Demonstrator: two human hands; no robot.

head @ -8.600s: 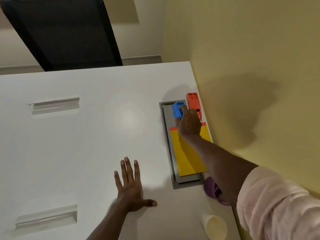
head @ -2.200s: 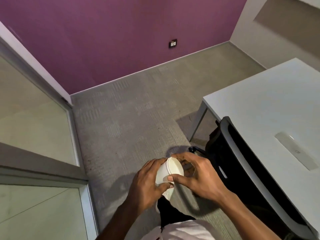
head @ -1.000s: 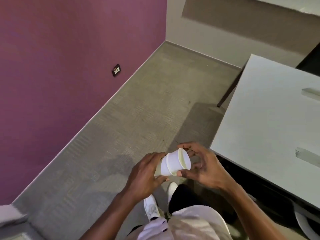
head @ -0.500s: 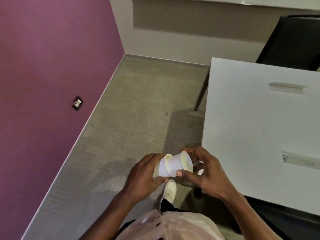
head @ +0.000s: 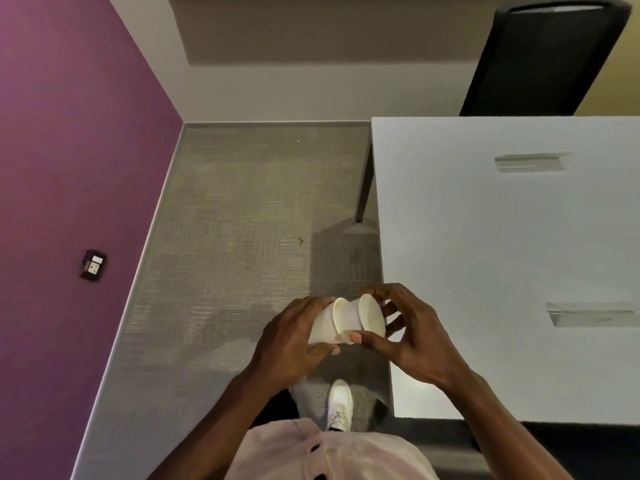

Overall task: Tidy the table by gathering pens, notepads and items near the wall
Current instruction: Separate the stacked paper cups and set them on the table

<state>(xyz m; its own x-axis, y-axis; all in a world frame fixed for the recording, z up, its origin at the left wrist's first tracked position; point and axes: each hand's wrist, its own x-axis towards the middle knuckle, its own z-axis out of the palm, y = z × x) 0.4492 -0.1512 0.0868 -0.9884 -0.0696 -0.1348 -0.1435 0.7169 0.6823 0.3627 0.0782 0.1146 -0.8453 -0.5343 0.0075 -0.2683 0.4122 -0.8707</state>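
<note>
I hold two white paper cups point(head: 348, 320), one nested in the other, tilted on their side at the near left corner of the white table point(head: 491, 258). My left hand point(head: 291, 341) wraps the outer cup from the left. My right hand point(head: 412, 334) pinches the rim of the inner cup with thumb and fingertips. The cups hang over the carpet just off the table's left edge. No pens or notepads show in this view.
A purple wall point(head: 69, 168) with a socket point(head: 92, 265) runs along the left. Grey carpet point(head: 242, 220) lies between wall and table. A black chair point(head: 550, 53) stands at the table's far side. Two metal slots point(head: 530, 161) sit in the tabletop.
My view has swung right, bringing the table from the frame's edge to straight ahead. Both hands kept hold of the cups, and the inner one has slid slightly out toward the right.
</note>
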